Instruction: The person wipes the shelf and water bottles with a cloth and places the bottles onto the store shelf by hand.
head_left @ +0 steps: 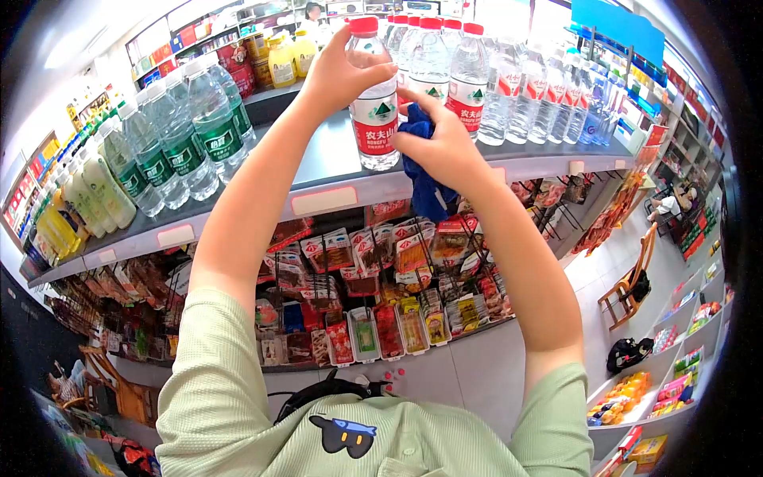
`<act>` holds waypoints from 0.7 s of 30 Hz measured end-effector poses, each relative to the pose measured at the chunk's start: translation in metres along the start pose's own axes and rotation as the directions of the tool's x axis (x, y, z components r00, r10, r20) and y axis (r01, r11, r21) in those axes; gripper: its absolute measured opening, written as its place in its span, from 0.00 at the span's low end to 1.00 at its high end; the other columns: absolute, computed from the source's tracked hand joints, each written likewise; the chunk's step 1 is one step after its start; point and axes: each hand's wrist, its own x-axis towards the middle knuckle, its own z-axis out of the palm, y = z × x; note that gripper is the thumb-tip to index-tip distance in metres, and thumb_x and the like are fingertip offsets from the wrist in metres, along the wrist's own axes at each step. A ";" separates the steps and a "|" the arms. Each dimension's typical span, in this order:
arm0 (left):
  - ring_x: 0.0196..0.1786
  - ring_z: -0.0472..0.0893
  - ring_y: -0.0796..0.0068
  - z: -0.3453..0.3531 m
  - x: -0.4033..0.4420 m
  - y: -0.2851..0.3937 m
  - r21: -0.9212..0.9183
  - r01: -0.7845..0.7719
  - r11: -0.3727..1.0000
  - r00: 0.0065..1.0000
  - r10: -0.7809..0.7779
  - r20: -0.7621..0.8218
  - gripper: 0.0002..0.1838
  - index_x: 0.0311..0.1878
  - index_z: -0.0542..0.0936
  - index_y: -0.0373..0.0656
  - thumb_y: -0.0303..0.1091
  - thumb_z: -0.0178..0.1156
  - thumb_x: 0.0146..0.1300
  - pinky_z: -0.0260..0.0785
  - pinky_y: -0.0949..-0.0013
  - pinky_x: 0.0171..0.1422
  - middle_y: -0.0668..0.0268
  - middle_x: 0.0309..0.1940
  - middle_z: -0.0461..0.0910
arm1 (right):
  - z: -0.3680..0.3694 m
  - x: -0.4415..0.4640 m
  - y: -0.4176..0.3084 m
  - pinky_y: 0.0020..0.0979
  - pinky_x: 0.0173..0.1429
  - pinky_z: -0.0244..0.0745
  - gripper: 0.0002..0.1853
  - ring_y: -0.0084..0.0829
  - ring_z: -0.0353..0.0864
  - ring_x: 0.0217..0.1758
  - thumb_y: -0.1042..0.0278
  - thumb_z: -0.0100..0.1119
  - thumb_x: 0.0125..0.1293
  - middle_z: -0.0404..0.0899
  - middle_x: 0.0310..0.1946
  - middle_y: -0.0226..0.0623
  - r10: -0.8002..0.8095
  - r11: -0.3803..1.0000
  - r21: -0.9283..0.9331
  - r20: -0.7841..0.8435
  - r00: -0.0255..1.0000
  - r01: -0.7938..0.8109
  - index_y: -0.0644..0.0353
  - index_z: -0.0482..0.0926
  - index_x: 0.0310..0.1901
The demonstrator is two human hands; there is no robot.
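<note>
A clear water bottle (377, 135) with a red cap and a red-and-white label stands upright at the shelf's front edge. My left hand (338, 70) is wrapped round its upper part, just under the cap. On the bottle's right side, my right hand (435, 139) presses a dark blue cloth (427, 187) near the label; the cloth's lower end hangs over the shelf edge. Right behind stand several more red-capped bottles (467, 83) of the same kind. Parts of the cloth are hidden by my right fingers.
Green-labelled bottles (214, 127) stand in rows on the left of the shelf (318, 167), with white bottles (103, 191) beyond. Clear bottles with red marks (531, 99) fill the right. Packaged snacks (381, 262) hang below. A wooden chair (632, 278) stands on the floor at right.
</note>
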 end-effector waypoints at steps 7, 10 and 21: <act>0.50 0.82 0.67 0.004 0.006 -0.008 -0.054 0.053 0.997 0.997 -0.050 0.060 0.48 0.65 0.59 0.27 0.47 0.72 0.49 0.71 0.67 0.59 0.54 0.45 0.84 | 0.007 -0.009 0.004 0.32 0.62 0.68 0.36 0.37 0.77 0.57 0.63 0.62 0.51 0.75 0.55 0.54 0.074 0.997 0.011 0.031 0.997 -0.074 0.64 0.67 0.64; 0.52 0.79 0.69 0.005 -0.003 0.008 -0.086 0.107 0.990 0.989 -0.097 0.112 0.39 0.59 0.66 0.35 0.47 0.73 0.50 0.73 0.66 0.54 0.53 0.50 0.78 | 0.015 -0.017 0.014 0.35 0.62 0.68 0.35 0.43 0.76 0.58 0.65 0.62 0.52 0.75 0.55 0.54 -0.019 1.000 0.008 -0.043 0.999 0.019 0.65 0.68 0.63; 0.47 0.79 0.66 -0.020 -0.058 0.007 0.162 0.202 0.966 0.942 -0.237 0.237 0.40 0.63 0.63 0.35 0.44 0.71 0.52 0.71 0.62 0.54 0.56 0.44 0.79 | 0.018 -0.039 0.015 0.40 0.63 0.68 0.32 0.45 0.74 0.59 0.63 0.61 0.53 0.71 0.57 0.49 -0.084 0.943 -0.318 0.066 0.994 0.101 0.58 0.69 0.62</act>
